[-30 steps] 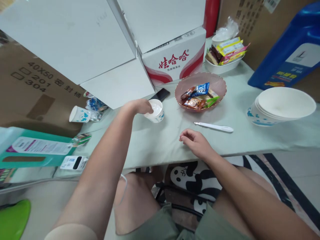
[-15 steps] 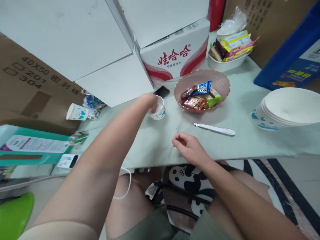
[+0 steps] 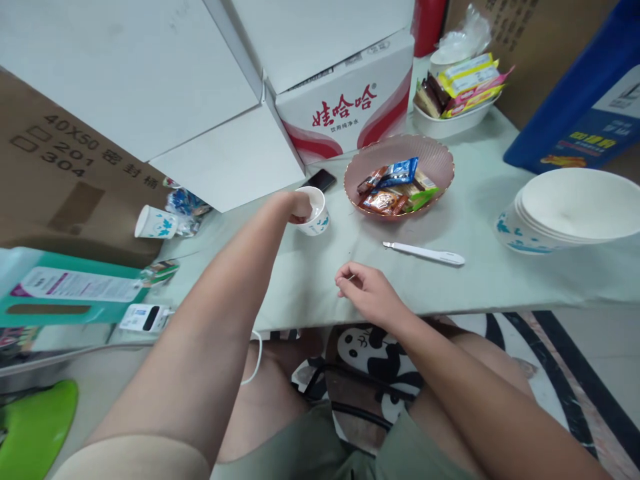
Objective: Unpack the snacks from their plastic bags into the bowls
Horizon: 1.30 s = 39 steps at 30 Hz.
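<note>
Resting with its fingers below the rim of a small paper cup (image 3: 315, 225), the left hand (image 3: 300, 207) comes in over the cup's left edge; the wrist seems bent so that the fingertips can point down into the narrow mouth; they are hidden there, so I cannot tell whether they pinch anything or how far they are spread; the cup stands upright on the pale tablecloth (image 3: 310, 287), left of the middle of the table, perhaps within easy reach for that reason. The right hand (image 3: 357, 283) sits nearer and to the right, loosely curled, with a narrow gap between thumb and fingers; a thin pale sliver shows there, but I cannot tell whether it is held; the forearm comes in over the near edge, probably for steadiness.

Just right of that hand lies a white-handled knife (image 3: 425, 253), its blade end to the left, apart from both hands; just beyond the cup is a dark phone (image 3: 321, 181), close enough that a knocked cup could wet it if it holds liquid; to the far right of the cup, a pink bowl (image 3: 435, 160) holds wrapped snacks (image 3: 397, 183); behind these, a white carton with red lettering (image 3: 345, 123) and plain white boxes (image 3: 225, 163) wall off the far side; a stack of large paper tubs (image 3: 575, 200) bounds the right.
</note>
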### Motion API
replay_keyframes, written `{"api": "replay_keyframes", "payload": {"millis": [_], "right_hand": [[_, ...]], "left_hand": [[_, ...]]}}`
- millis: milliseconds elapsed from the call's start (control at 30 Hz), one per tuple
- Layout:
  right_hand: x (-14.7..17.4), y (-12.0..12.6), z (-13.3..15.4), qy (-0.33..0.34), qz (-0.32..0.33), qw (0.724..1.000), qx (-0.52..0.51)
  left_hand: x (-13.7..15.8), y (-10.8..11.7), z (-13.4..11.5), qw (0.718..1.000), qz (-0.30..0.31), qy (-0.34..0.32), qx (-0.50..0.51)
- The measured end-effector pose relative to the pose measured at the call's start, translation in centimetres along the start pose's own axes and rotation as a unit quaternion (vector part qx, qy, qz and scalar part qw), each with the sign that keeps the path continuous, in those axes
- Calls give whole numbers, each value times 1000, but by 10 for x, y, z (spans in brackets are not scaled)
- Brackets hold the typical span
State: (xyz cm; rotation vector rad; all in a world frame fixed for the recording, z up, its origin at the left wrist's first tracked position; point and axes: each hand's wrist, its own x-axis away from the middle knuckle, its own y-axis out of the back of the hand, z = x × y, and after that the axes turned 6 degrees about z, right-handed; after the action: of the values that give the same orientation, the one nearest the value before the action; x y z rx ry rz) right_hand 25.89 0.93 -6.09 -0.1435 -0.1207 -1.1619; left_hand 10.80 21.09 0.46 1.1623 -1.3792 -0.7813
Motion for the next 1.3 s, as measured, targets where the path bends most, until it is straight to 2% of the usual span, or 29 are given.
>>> {"api": "replay_keyframes", "payload": {"millis": [100,167,267,333,367,400,467,500,567,667,800,933,1000,1100,1200,1233,1300], "right_hand": [[-1,-1,-1,7,-2,1000,5],[-1,-3,-2,14,-8,1000,13],[0,-5,-5,18,-14,999,23],[0,-5,-7,15,-14,999,28],[-1,-5,-8,12,-14,999,31],[-2,-4,-10,9,-13,999,33],[-4,-3,-12,9,-14,999,37],[-4,-3,-13,14,-16,999,41],[-5,-4,-14,26,-27,998,57],[-3,-10,-14,38,-49,992,108],[1,-22,-19,30,-46,982,178],[-5,-42,-24,11,-41,974,222],[-19,-59,-18,20,-33,970,240],[-64,-105,5,73,35,958,276],[-135,-182,31,165,107,930,312],[-161,-214,37,203,115,914,331],[-211,-278,42,267,189,868,374]], "left_hand": [[-1,-5,3,997,50,28,-45],[1,-3,3,997,39,25,-57],[15,8,6,999,-32,-4,-13],[35,13,10,990,-115,-36,70],[49,12,11,972,-179,-59,142],[65,7,13,938,-245,-90,230],[101,-12,17,856,-323,-143,377],[119,-26,18,825,-331,-157,430],[149,-54,22,788,-307,-175,504],[170,-82,34,774,-275,-163,547],[174,-80,66,779,-273,-145,546],[193,-71,103,761,-267,-145,573],[206,-70,118,743,-267,-145,596],[219,-67,141,702,-281,-132,641],[217,-61,162,653,-312,-98,683],[215,-60,169,641,-312,-85,696],[210,-58,182,624,-304,-54,718]]}}
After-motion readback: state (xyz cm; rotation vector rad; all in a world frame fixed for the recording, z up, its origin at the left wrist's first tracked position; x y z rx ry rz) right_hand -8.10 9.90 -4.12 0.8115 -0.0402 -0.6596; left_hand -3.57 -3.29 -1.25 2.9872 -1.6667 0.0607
